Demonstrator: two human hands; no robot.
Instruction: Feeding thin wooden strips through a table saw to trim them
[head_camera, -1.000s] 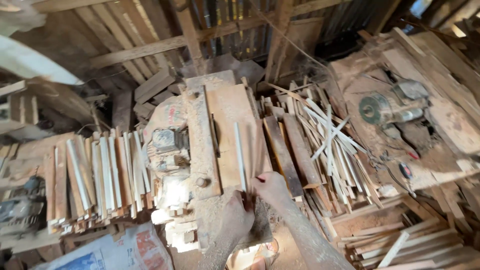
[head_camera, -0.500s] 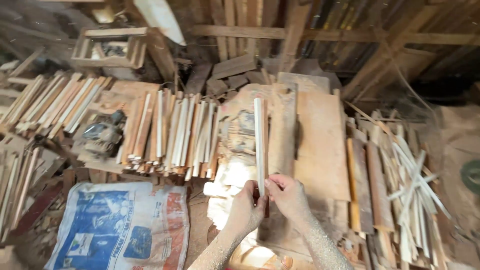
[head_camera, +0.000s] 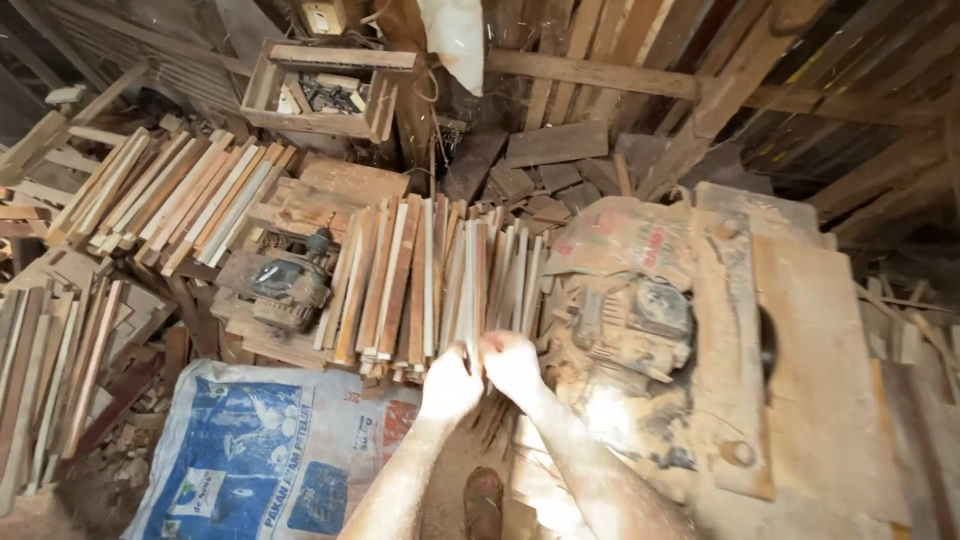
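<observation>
left hand (head_camera: 447, 385) + right hand (head_camera: 512, 362): pressed together, pinching near end of thin pale wooden slat (head_camera: 468, 285) | slat swung left since a second ago, off dusty sawdust-covered saw desk (head_camera: 800, 330), now over stack of cut wooden strips (head_camera: 400, 285) | blue-white printed sack (head_camera: 260, 455) below-left | looks like stacking step

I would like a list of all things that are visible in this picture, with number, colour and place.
slat: one, pale wood, held by both hands over the middle stack
slat stacks: three, pale to brown, middle, upper left, far left
motor: one, dusty grey, left of the middle stack
crate: one, wooden, top left
sack: one, blue and white, bottom left
saw bench: one, dusty brown, right
shoe: one, brown, bottom centre
left hand: grips the slat end
right hand: grips the slat end
</observation>
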